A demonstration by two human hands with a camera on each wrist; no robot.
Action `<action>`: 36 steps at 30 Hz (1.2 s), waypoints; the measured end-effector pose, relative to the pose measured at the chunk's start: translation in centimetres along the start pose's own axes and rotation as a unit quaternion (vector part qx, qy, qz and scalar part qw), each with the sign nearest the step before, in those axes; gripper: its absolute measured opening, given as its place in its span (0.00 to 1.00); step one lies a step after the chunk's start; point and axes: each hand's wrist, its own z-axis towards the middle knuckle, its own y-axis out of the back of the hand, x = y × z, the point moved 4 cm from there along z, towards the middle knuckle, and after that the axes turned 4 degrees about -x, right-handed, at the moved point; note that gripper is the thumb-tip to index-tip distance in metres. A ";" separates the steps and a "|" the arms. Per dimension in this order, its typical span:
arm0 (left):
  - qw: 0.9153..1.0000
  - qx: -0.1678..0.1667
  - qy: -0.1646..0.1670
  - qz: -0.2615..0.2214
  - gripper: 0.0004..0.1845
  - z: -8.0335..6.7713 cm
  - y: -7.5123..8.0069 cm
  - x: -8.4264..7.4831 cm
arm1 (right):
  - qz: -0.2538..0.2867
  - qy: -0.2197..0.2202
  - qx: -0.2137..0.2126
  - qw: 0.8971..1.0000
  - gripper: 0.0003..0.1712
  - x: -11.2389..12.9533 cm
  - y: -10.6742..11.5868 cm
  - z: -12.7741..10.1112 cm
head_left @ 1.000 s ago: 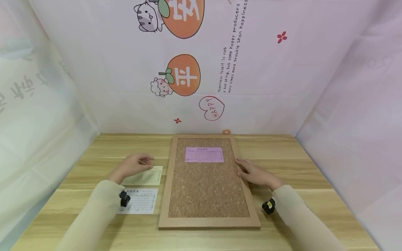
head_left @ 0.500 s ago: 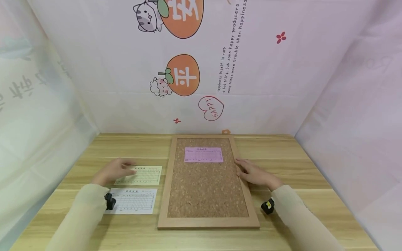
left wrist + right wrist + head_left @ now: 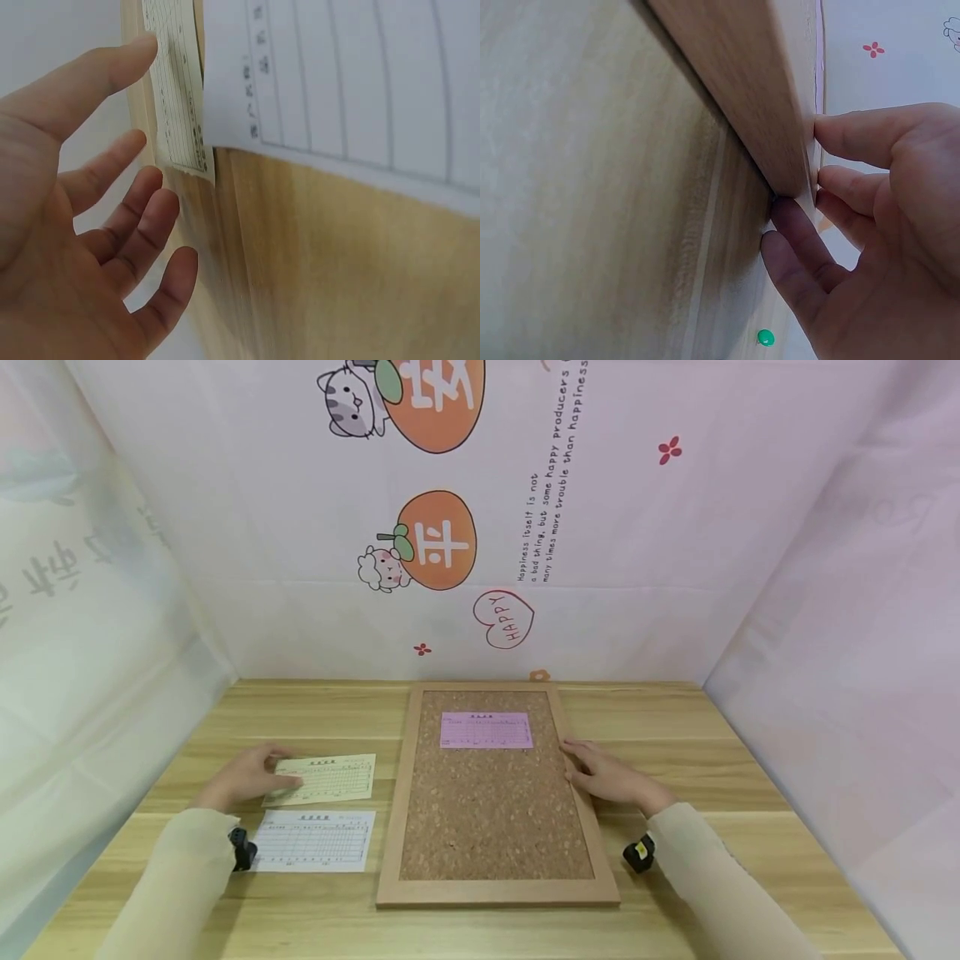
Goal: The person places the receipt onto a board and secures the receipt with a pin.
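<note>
A pale yellow printed slip (image 3: 330, 779) lies on the wooden table, slightly tilted. My left hand (image 3: 251, 774) is at its left end, with the thumb over the slip's face. In the left wrist view, the fingers (image 3: 148, 225) of that hand are spread and loosely bent. Just below lies a white printed slip (image 3: 315, 842). My right hand (image 3: 609, 774) rests against the right side of a wood-framed cork board (image 3: 495, 818). Its thumb and fingertips touch the frame (image 3: 750, 82). A pink printed slip (image 3: 486, 730) lies on the upper part of the cork.
A green pushpin (image 3: 766, 337) is on the table (image 3: 675, 718) beyond the right hand in the right wrist view. Printed white cloth (image 3: 615, 527) hangs behind the table and at both sides. Each wrist wears a small black camera (image 3: 242, 849).
My left hand has moved left, off the middle of the yellow slip to its left end. The yellow slip has shifted left and tilted slightly. The right hand stays at the frame.
</note>
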 end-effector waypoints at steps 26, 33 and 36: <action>0.997 0.024 0.069 -0.001 0.38 0.8 0.9 1.2 | 0.008 -0.002 -0.002 1.000 0.35 -0.1 0.0 -0.1; 0.996 0.033 0.079 -0.003 0.22 0.7 0.9 1.1 | 0.008 -0.004 -0.004 1.000 0.35 0.0 0.0 -0.1; 0.996 0.040 0.081 -0.006 0.19 0.6 0.8 1.2 | 0.009 0.002 -0.004 1.000 0.35 0.0 0.1 -0.2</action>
